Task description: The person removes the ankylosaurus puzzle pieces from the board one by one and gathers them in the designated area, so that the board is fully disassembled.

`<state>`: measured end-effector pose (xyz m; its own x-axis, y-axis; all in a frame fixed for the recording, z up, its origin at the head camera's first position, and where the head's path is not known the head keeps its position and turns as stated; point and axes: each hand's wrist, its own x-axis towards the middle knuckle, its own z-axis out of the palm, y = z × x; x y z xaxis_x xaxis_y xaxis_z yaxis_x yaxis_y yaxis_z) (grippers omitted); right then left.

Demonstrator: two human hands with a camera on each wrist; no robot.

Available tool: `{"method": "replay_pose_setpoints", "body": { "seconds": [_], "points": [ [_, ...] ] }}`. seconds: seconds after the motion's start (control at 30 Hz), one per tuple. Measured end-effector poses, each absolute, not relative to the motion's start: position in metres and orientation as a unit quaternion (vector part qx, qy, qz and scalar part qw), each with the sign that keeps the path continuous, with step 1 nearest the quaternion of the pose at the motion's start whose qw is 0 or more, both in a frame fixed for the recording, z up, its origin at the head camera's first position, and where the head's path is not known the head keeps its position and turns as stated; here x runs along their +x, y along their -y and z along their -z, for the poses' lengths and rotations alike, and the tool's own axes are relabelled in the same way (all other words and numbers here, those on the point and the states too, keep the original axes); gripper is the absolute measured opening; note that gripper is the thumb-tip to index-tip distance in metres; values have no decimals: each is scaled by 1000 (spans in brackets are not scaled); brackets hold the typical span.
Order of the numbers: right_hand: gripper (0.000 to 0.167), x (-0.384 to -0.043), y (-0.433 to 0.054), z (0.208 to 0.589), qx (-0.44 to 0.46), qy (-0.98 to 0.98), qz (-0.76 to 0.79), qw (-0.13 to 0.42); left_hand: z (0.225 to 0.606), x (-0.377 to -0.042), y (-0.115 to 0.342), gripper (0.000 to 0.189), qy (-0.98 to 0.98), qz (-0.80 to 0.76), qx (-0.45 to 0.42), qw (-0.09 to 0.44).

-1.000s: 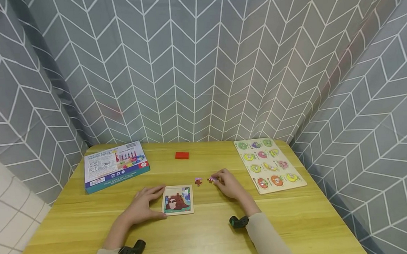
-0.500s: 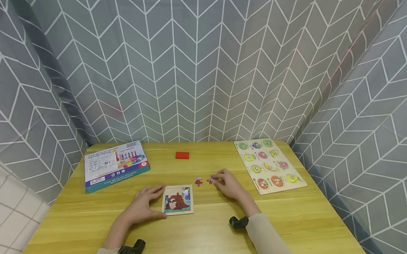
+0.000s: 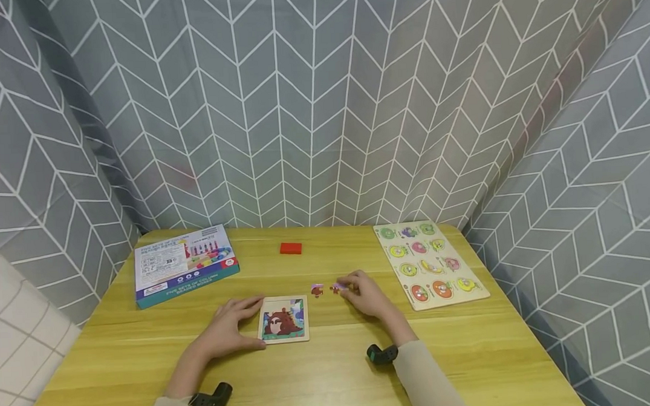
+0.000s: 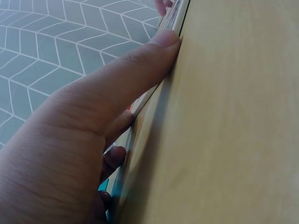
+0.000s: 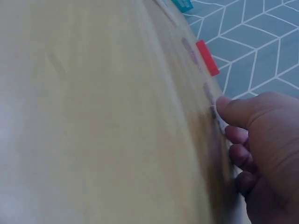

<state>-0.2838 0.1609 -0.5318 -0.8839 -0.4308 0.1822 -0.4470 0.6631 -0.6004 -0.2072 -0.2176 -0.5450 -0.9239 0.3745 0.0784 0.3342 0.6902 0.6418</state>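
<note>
A small square wooden jigsaw puzzle (image 3: pixel 283 321) with a brown animal picture lies in front of me. My left hand (image 3: pixel 227 331) holds its left side, the thumb at the near corner and a forefinger at the far corner. The left wrist view shows that thumb (image 4: pixel 159 44) along the puzzle's edge. To the right, my right hand (image 3: pixel 364 295) is low over the table with thumb and fingertips at a brown and purple puzzle piece (image 3: pixel 335 290), partly covered by the fingers. Another puzzle piece (image 3: pixel 317 290) lies between this one and the puzzle.
A red block (image 3: pixel 290 248) lies farther back. At the back left is a flat boxed bead set (image 3: pixel 186 266); on the right lies a wooden fruit peg board (image 3: pixel 431 264). A grey patterned curtain (image 3: pixel 299 107) hangs behind the table (image 3: pixel 332 378).
Both hands stay almost where they were. The right fingertips shift very slightly at the puzzle piece, and the left hand keeps its hold on the puzzle.
</note>
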Motion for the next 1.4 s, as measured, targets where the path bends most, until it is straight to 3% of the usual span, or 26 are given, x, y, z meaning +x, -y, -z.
{"method": "replay_pose_setpoints", "body": {
  "seconds": [0.33, 0.73, 1.4],
  "points": [
    [34, -282, -126, 506, 251, 905, -341, 33, 546, -208, 219, 104, -921, -335, 197, 24],
    [30, -265, -65, 505, 304, 884, -353, -34, 545, -209, 219, 102, -923, -333, 191, 30],
    [17, -260, -61, 524, 299, 899, -314, -57, 545, -209, 219, 103, -923, -333, 191, 29]
  ]
}}
